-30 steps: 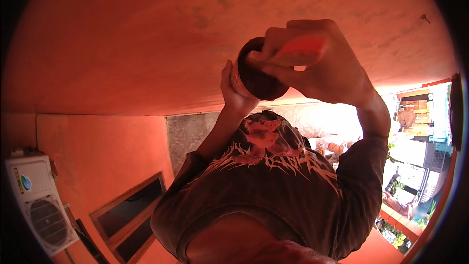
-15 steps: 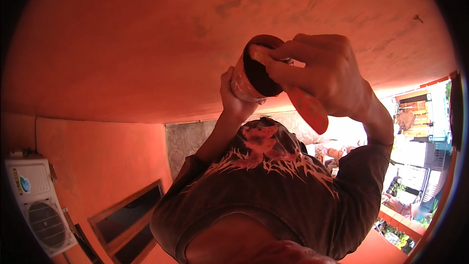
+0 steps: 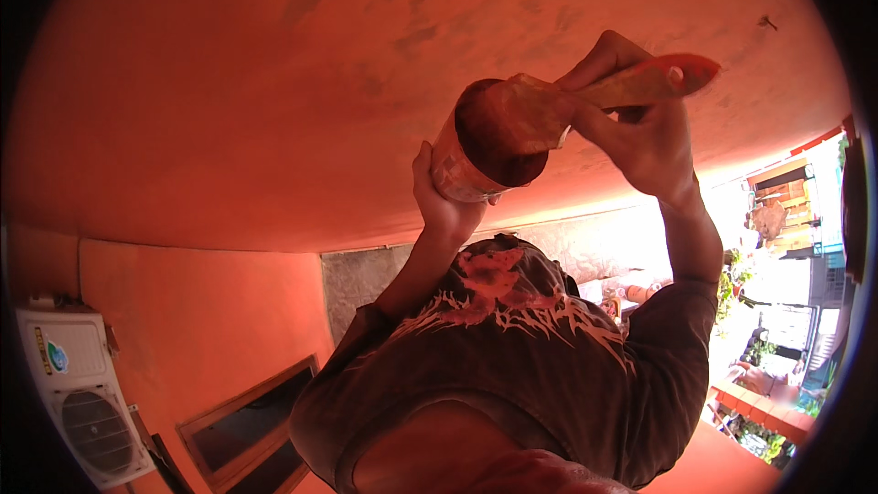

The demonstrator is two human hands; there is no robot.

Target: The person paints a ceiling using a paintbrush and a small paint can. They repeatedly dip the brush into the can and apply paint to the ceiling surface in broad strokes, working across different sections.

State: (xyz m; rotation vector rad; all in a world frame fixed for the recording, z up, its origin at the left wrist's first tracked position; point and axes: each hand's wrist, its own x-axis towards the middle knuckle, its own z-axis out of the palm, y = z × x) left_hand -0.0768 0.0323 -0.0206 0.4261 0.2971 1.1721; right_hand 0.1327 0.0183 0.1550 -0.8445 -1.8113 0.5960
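My left hand (image 3: 444,206) is wrapped round the lower side of a tilted cylindrical can (image 3: 462,174), whose dark opening faces me. My right hand (image 3: 645,137) grips a flat paintbrush (image 3: 622,87) with a light wooden handle and a red end with a hole. The brush lies nearly sideways, its wide head over the can's mouth and partly inside it; whether the head touches the rim I cannot tell. My dark printed shirt (image 3: 494,357) fills the lower middle.
An orange-painted surface (image 3: 229,82) with darker patches spans the top. At left are a white air-conditioner unit (image 3: 69,338) and a wood-framed window (image 3: 247,412) in an orange wall (image 3: 210,311). A mottled grey surface (image 3: 352,279) lies behind me; a bright cluttered outdoor area (image 3: 782,238) shows at right.
My right hand has turned over, swinging the brush handle from downward to rightward and higher. The brush head now shows more across the can's mouth; the can has shifted slightly down.
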